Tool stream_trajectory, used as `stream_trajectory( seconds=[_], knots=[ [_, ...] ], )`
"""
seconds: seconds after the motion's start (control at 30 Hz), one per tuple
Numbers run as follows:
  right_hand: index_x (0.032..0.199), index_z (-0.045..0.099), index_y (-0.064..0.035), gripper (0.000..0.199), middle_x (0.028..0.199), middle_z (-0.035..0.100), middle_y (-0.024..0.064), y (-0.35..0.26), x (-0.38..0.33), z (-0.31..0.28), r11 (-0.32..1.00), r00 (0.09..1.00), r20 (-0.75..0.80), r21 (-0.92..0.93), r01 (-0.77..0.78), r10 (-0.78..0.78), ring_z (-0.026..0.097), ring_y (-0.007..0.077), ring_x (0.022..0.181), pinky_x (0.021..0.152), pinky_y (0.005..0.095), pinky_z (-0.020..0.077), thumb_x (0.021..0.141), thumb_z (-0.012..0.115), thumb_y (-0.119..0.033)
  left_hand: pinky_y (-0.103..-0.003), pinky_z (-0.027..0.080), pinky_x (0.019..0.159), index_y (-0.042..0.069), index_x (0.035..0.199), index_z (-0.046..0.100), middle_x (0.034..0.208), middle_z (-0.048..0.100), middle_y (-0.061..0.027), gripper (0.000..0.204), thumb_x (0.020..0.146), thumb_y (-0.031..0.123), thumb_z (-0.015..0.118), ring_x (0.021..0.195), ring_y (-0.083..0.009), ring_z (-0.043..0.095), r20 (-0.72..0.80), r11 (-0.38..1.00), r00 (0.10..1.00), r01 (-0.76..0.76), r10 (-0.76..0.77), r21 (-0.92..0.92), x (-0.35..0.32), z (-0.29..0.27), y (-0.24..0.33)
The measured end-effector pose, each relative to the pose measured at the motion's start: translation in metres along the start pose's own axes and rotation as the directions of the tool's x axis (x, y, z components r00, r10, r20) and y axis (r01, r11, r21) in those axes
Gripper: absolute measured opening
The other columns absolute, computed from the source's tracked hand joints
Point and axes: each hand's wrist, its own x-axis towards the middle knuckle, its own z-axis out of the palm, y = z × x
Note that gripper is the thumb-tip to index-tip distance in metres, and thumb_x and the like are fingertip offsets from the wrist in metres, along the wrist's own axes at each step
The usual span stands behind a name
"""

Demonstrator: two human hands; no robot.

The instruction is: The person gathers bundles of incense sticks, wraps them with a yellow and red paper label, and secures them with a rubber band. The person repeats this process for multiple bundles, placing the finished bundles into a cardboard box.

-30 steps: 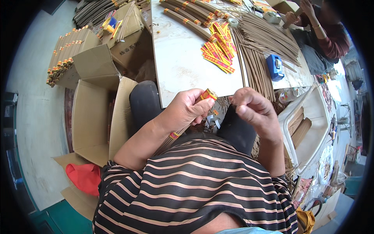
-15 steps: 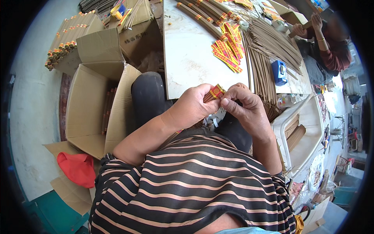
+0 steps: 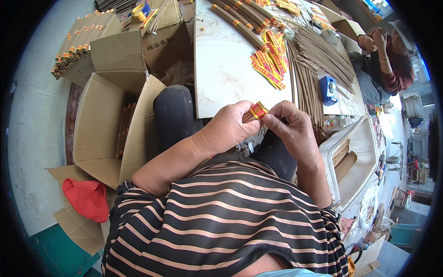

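Note:
A bundle of brown incense sticks (image 3: 249, 115) is wrapped in my left hand (image 3: 227, 125), above my lap near the table's front edge. Around its end runs a red and yellow paper band (image 3: 259, 110). My right hand (image 3: 290, 123) has thumb and forefinger pinched at the right edge of this band. Most of the bundle is hidden by my left palm. Beyond my hands, a pile of loose red and yellow paper strips (image 3: 271, 60) lies on the white table (image 3: 217, 87).
Banded bundles (image 3: 240, 23) and loose incense sticks (image 3: 323, 53) cover the far table, with a blue tape dispenser (image 3: 328, 90) at right. A cardboard box (image 3: 99, 124) holding bundles stands left; a white bin (image 3: 364, 157) stands right. Another person (image 3: 392, 64) sits at far right.
My hands stay close together at the bundle; the paper band now shows more of its face beside my right fingertips. The view has shifted slightly. The other person's hands have moved a little.

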Motion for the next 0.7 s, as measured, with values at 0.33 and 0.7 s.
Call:
stream_trajectory(
  seconds=[0.33, 0.7],
  knots=[
    [0.081, 0.061, 0.0030, 0.017, 0.074, 0.055, 0.0048, 0.0067, 0.0011, -0.0007, 0.989, 0.992, -0.015, 0.075, -0.128, 0.129, 0.050, 0.0091, 0.066, 0.057, 0.0234, 0.0424, 0.081, 0.067, -0.013, -0.017, 0.037, 0.053, -0.002, 0.099, 0.054, 0.076, 0.050, 0.0039, 0.019, 0.086, 0.011, 0.058, 0.064, -0.0014, 0.042, -0.009, 1.000, 1.000, -0.019, 0.019, -0.001, 0.0008, 0.0012, 0.0026],
    [0.084, 0.060, 0.0006, 0.024, 0.073, 0.057, -0.0021, 0.0083, 0.0005, -0.0023, 0.987, 0.988, 0.011, 0.033, -0.154, 0.154, 0.047, 0.0037, 0.066, 0.060, 0.0175, 0.0390, 0.081, 0.068, -0.022, -0.022, 0.045, 0.060, -0.005, 0.100, 0.054, 0.075, 0.056, -0.0038, 0.027, 0.084, 0.015, 0.060, 0.066, -0.0076, 0.051, 0.021, 0.999, 1.000, 0.008, -0.007, -0.051, 0.0002, -0.0006, 0.0027]
  ],
)
